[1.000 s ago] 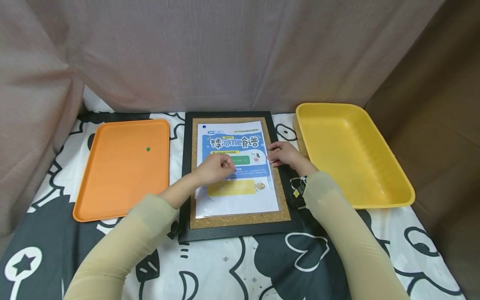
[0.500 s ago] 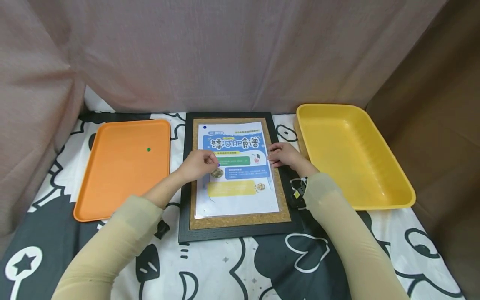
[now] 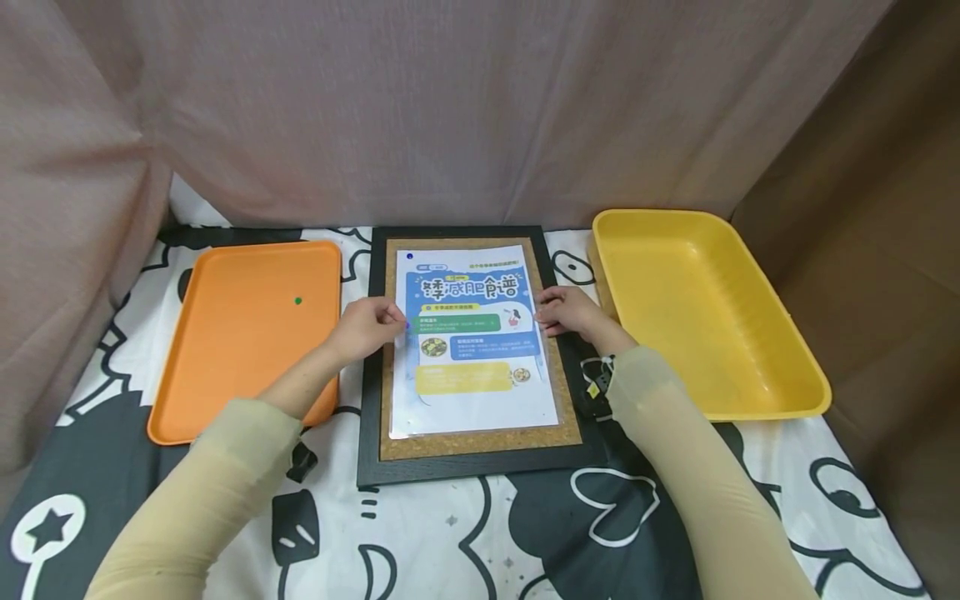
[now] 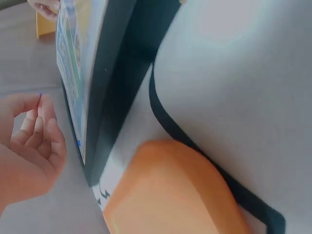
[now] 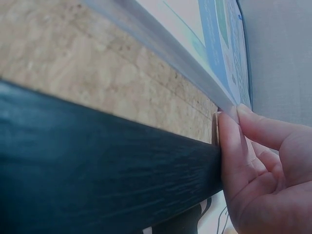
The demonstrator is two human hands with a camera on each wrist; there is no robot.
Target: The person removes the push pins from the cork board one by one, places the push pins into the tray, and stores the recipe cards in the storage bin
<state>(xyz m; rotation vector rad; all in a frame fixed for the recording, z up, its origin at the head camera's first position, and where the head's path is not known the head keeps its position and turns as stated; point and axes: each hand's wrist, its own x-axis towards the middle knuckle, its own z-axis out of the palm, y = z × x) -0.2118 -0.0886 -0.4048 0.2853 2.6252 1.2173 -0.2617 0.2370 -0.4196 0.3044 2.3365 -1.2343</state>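
Observation:
A printed sheet (image 3: 472,408) with a glossy, plastic-like surface lies on the black-framed cork board (image 3: 480,443). A small dark blue pushpin (image 3: 409,256) sits in the sheet's top left corner. My left hand (image 3: 366,327) is over the board's left edge and pinches a small purple pushpin (image 4: 41,94) between thumb and fingertip; only a bit of this pin shows. At the right side of the sheet, my right hand (image 3: 572,310) pinches the sheet's edge (image 5: 229,100) between thumb and forefinger, lifting it slightly off the cork.
To the left lies an orange tray (image 3: 255,350) with one small green pushpin (image 3: 297,301) on it. A deep yellow bin (image 3: 705,317) stands at the right. Curtains (image 3: 450,108) hang behind and at the sides. The cloth (image 3: 420,542) underneath has a black-and-white cartoon print.
My left hand has moved left across the sheet to its left edge, carrying the purple pushpin. The right hand has stayed at the sheet's right edge.

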